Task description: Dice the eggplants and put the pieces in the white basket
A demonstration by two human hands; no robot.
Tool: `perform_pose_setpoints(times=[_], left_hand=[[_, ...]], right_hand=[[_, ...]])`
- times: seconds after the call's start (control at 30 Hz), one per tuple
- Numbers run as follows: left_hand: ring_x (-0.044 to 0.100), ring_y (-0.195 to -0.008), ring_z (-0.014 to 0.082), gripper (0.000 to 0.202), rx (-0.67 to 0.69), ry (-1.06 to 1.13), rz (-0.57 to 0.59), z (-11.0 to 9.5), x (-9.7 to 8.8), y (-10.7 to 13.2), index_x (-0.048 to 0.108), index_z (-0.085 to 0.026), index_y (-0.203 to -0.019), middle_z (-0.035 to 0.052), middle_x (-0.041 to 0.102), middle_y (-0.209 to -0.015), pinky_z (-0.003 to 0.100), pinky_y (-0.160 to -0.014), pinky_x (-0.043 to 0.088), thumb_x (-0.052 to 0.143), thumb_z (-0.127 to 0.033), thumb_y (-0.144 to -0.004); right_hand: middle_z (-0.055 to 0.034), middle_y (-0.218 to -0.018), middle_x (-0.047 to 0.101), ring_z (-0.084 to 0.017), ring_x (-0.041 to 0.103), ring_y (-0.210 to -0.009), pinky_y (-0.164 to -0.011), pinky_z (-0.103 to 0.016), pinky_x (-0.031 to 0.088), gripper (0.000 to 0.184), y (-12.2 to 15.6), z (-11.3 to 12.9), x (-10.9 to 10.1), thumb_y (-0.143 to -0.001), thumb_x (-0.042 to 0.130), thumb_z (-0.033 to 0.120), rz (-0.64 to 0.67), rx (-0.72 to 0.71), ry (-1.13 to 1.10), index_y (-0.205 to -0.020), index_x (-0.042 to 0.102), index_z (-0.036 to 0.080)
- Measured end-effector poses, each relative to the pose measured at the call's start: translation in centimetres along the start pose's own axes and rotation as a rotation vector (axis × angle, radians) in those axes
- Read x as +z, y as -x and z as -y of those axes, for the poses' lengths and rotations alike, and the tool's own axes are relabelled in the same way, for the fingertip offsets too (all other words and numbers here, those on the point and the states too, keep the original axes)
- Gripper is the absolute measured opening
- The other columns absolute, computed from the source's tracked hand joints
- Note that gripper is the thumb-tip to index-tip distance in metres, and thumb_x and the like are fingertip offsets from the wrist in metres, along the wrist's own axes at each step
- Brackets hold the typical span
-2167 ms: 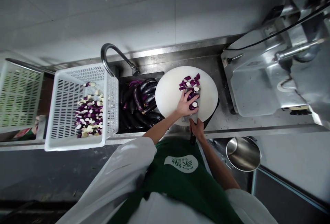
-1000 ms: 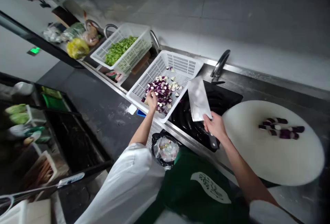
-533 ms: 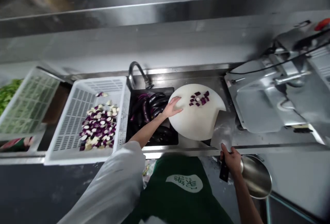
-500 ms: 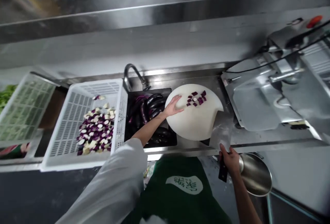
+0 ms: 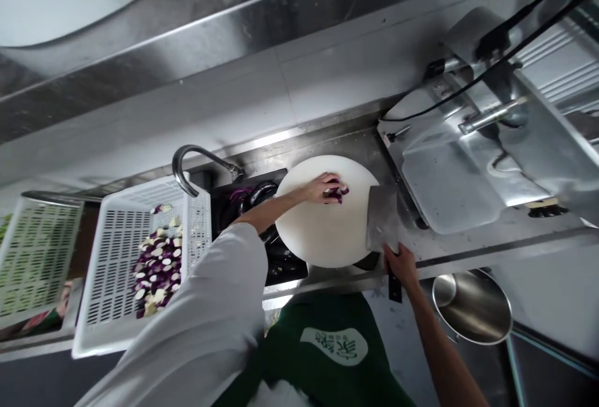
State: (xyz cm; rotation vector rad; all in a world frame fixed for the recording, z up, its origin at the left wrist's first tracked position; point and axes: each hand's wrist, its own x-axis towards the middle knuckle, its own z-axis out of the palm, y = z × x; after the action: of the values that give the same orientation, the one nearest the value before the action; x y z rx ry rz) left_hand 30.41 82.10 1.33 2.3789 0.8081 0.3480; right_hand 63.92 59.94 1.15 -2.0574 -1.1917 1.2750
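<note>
My left hand is on the round white cutting board, its fingers closed over a small heap of cut eggplant pieces. Part of the heap is hidden beneath the fingers. In my right hand is the dark handle of a cleaver. Its broad blade lies over the board's right edge. Left of the board, whole eggplants fill a dark container, partly covered by my left arm. A white basket farther left holds many cut eggplant pieces.
A curved faucet rises between the basket and the board. On the right stands a metal machine with a cable. A metal pot is below the counter's front edge. The steel shelf runs across above.
My left hand has moved right across the board from its left side onto the cut eggplant pieces, and its fingers have closed. My right hand still holds the cleaver. The view has shifted.
</note>
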Motion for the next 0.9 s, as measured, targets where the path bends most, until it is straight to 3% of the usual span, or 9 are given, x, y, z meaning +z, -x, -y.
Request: perform_pose_setpoints(times=[0.13,0.27,0.43,0.57,0.67,0.73,0.8,0.9], left_hand=[[0.032,-0.151,0.0379,0.092,-0.151,-0.1,-0.099,-1.7,3.0,3.5,0.053,-0.025,-0.154,0.0147,0.047,-0.155,0.056,-0.129,0.02,0.066,-0.079,-0.08],[0.024,-0.154,0.0427,0.09,-0.264,-0.135,-0.228,-3.3,6.5,3.2,0.051,-0.029,-0.155,0.0115,0.035,-0.165,0.063,-0.128,0.011,0.071,-0.075,-0.079],[0.031,-0.149,0.0374,0.067,-0.367,-0.081,-0.472,-5.3,8.5,2.2,0.06,-0.029,-0.147,0.0104,0.046,-0.155,0.057,-0.128,0.023,0.069,-0.06,-0.089],[0.043,-0.14,0.0329,0.061,-0.442,0.002,-0.641,-7.4,9.0,3.1,0.064,-0.026,-0.142,0.0132,0.052,-0.145,0.055,-0.126,0.03,0.068,-0.057,-0.09],[0.045,-0.139,0.0308,0.058,-0.441,0.043,-0.779,-8.8,8.5,5.2,0.064,-0.025,-0.14,0.0139,0.052,-0.143,0.053,-0.126,0.032,0.068,-0.055,-0.091],[0.045,-0.139,0.0305,0.057,-0.459,0.037,-0.883,-9.7,7.3,7.8,0.064,-0.025,-0.14,0.0135,0.051,-0.143,0.052,-0.125,0.033,0.067,-0.054,-0.092],[0.043,-0.14,0.031,0.057,-0.501,-0.001,-0.982,-10.9,5.4,11.8,0.063,-0.026,-0.141,0.013,0.05,-0.144,0.052,-0.125,0.033,0.067,-0.055,-0.092],[0.041,-0.142,0.0316,0.058,-0.636,-0.105,-1.117,-13.2,1.6,20.5,0.062,-0.027,-0.141,0.012,0.047,-0.145,0.051,-0.125,0.032,0.068,-0.056,-0.091]], right_hand=[[0.0005,-0.048,0.059,-0.018,0.057,-0.04,-0.044,-0.028,0.043,0.036,-2.1,3.0,2.0,-0.077,0.061,0.06,0.102,0.009,-0.072,-0.074,0.048,0.026],[0.0025,-0.046,0.058,-0.018,0.056,-0.038,-0.043,-0.027,0.042,0.036,-2.8,4.8,5.4,-0.079,0.062,0.059,0.192,-0.047,-0.088,-0.077,0.047,0.026],[0.0032,-0.046,0.057,-0.018,0.054,-0.037,-0.041,-0.028,0.04,0.037,-1.3,6.4,9.4,-0.08,0.062,0.061,0.257,-0.074,-0.136,-0.081,0.049,0.026],[0.0025,-0.046,0.056,-0.017,0.053,-0.038,-0.042,-0.028,0.04,0.034,1.0,7.7,10.8,-0.081,0.057,0.059,0.207,-0.124,-0.082,-0.076,0.046,0.027],[0.0014,-0.047,0.057,-0.018,0.053,-0.039,-0.043,-0.029,0.041,0.033,2.8,8.6,11.1,-0.082,0.056,0.058,0.205,-0.149,-0.001,-0.076,0.047,0.027],[0.0005,-0.049,0.059,-0.018,0.056,-0.042,-0.046,-0.029,0.043,0.033,4.1,9.7,11.9,-0.083,0.056,0.058,0.244,-0.191,0.056,-0.078,0.05,0.026],[-0.0003,-0.052,0.061,-0.019,0.058,-0.045,-0.049,-0.029,0.044,0.034,6.0,11.3,13.7,-0.085,0.056,0.058,0.325,-0.275,0.099,-0.082,0.054,0.024],[-0.0007,-0.055,0.063,-0.018,0.059,-0.048,-0.051,-0.027,0.043,0.033,10.3,15.3,18.3,-0.093,0.049,0.054,0.515,-0.438,0.192,-0.087,0.059,0.023]])
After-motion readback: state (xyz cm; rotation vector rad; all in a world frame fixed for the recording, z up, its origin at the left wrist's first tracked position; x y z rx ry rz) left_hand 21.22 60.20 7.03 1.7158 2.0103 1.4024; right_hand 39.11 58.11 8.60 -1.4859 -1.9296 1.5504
